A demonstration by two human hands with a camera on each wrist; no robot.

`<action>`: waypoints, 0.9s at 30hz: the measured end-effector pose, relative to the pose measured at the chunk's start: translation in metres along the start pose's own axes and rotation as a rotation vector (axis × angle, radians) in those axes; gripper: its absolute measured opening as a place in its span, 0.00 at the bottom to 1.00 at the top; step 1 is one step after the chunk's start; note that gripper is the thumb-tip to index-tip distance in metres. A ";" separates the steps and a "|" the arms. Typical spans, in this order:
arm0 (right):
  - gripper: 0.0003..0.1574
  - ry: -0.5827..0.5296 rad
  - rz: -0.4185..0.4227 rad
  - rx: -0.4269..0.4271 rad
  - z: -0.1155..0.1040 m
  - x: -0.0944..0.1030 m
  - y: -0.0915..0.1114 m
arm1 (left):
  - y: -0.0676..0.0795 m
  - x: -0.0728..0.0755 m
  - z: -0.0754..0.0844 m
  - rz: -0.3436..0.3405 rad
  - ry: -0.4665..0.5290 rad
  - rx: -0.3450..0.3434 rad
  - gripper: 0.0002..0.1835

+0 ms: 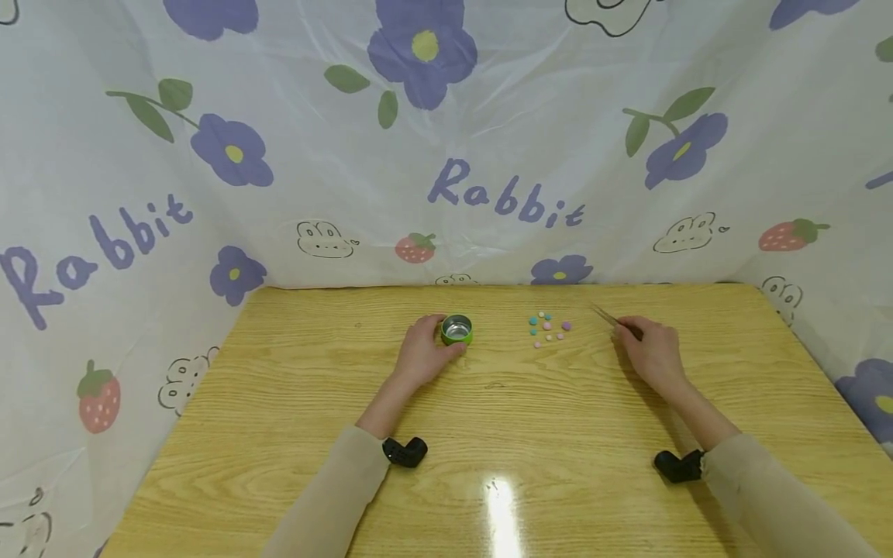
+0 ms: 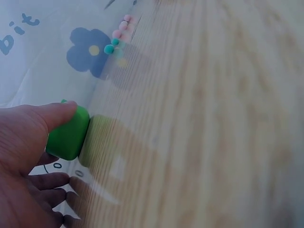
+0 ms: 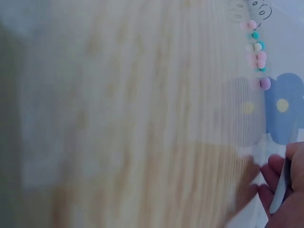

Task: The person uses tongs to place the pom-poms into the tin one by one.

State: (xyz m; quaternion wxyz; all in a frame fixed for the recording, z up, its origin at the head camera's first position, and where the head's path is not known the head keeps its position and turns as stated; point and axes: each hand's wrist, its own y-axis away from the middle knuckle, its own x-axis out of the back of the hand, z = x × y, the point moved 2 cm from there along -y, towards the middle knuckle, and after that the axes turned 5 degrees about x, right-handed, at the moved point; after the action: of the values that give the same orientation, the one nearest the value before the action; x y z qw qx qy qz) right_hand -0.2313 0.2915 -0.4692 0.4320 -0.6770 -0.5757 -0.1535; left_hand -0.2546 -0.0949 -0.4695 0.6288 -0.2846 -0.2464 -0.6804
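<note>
My left hand holds a small round green cup with a shiny metal inside, thumb on its near side and a finger at its far side. In the left wrist view the thumb lies against the green cup wall. Out to the right, my right hand grips thin tweezers, whose tips point to the far left with nothing visible between them. Their metal end shows in the right wrist view. Between the hands lie several small balls, among them a purple ball and a teal ball.
All this is on a wood-grain table. A white cloth printed with flowers, strawberries and rabbits rises behind the far edge and along the sides. Each wrist carries a black device.
</note>
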 end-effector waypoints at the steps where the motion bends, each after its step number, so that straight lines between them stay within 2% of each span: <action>1: 0.15 -0.004 0.002 0.000 -0.001 0.001 0.000 | 0.000 0.000 0.000 -0.001 0.002 0.000 0.36; 7: 0.15 -0.022 -0.023 -0.009 -0.008 0.005 -0.002 | -0.001 0.000 -0.001 -0.011 0.008 0.010 0.37; 16: 0.15 -0.025 -0.162 0.049 -0.015 0.005 0.002 | 0.001 0.001 0.001 -0.008 0.014 0.025 0.37; 21: 0.13 -0.027 -0.220 0.051 -0.018 0.003 0.004 | 0.000 0.001 0.000 -0.005 0.002 0.024 0.37; 27: 0.12 0.009 -0.245 0.075 -0.021 0.000 0.004 | -0.001 0.001 0.000 -0.003 -0.005 0.015 0.36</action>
State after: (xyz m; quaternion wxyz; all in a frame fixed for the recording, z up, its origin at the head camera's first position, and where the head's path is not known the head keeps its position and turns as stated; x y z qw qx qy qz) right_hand -0.2215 0.2758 -0.4588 0.4377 -0.5842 -0.6576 -0.1864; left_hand -0.2553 -0.0957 -0.4693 0.6295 -0.2812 -0.2534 -0.6786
